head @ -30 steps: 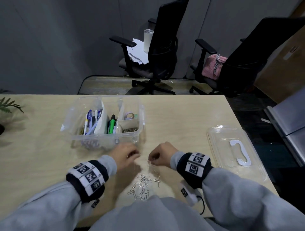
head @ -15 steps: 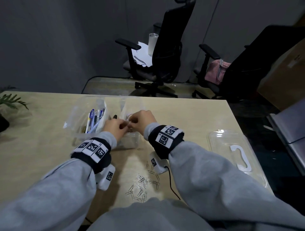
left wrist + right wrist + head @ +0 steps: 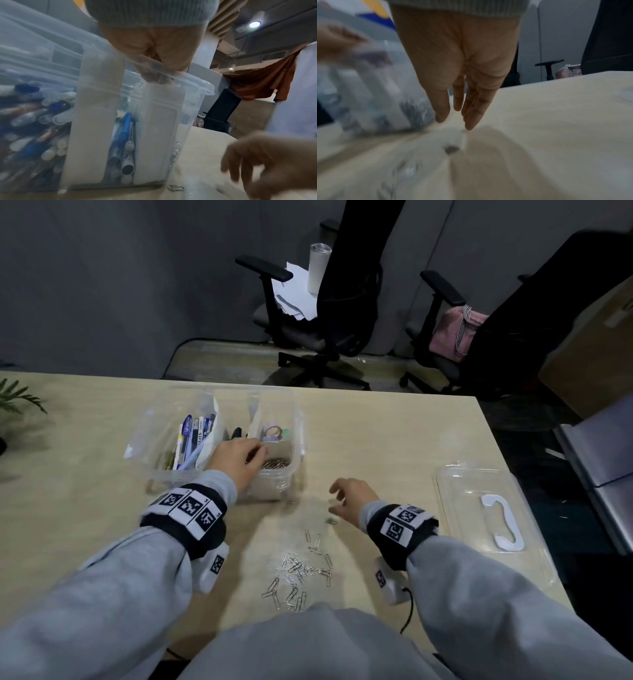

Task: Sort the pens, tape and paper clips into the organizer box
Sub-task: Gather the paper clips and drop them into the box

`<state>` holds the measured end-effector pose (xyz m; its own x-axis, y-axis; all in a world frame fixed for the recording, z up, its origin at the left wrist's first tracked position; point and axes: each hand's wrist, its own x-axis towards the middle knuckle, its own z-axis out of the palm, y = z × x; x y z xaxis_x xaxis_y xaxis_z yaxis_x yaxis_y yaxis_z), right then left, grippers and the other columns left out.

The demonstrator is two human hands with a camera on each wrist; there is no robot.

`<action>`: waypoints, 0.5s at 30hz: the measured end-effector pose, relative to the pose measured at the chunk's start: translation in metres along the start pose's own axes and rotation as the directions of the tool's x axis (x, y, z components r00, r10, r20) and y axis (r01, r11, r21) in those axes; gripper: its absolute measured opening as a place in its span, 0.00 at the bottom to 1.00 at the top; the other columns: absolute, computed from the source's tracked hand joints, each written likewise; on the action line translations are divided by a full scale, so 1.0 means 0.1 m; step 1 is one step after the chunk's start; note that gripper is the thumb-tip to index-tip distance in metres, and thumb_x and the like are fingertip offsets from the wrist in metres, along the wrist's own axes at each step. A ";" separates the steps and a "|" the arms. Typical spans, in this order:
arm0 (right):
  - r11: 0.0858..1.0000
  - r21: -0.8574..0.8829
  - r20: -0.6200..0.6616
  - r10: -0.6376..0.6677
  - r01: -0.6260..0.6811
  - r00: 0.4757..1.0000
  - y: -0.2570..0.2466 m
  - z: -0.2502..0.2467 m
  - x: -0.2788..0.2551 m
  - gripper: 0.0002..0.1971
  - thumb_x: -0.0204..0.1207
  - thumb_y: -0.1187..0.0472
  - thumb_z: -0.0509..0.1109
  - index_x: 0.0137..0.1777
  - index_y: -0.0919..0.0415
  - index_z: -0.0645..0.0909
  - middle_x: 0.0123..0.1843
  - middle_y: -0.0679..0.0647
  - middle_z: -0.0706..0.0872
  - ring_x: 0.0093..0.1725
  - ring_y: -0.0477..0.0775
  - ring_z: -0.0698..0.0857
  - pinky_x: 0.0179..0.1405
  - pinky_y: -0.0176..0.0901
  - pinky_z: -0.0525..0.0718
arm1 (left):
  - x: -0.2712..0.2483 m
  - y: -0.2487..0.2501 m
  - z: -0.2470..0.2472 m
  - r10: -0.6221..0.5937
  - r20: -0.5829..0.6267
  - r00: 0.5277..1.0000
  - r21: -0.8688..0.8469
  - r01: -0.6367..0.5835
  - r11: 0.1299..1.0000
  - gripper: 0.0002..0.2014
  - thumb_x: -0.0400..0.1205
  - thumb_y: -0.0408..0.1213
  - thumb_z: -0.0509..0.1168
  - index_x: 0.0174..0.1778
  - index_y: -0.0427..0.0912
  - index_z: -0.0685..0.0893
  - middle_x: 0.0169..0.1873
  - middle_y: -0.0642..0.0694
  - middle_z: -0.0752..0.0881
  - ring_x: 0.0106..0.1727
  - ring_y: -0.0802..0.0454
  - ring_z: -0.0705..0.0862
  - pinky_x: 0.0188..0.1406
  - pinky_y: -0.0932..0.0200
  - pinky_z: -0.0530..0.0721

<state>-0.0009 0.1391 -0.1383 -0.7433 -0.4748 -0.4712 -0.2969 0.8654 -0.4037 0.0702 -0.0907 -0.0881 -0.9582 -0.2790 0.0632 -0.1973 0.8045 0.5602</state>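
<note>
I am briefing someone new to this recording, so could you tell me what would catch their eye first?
The clear organizer box at the middle of the table, with pens in its left part and the left hand over its near right compartment. Then the loose paper clips scattered near the table's front edge, with the right hand open just beyond them.

Head view from above; wrist views low, close, sharing organizer box.
</note>
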 end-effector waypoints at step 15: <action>0.928 -0.152 0.067 -0.334 0.341 0.940 -0.33 0.70 0.31 0.30 0.77 0.63 0.63 0.80 0.60 0.62 0.78 0.59 0.66 0.73 0.62 0.73 0.71 0.51 0.76 | 0.00 -0.03 0.00 0.042 -0.026 0.999 -0.024 -0.043 0.999 0.11 0.83 0.38 0.62 0.51 0.39 0.88 0.44 0.43 0.88 0.42 0.49 0.83 0.53 0.52 0.83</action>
<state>0.0285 0.0846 -0.1945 -0.5592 -0.7464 -0.3609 -0.6196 0.6655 -0.4162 0.0705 -0.0928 -0.0901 -0.9601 -0.2579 0.1079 -0.1508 0.8027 0.5770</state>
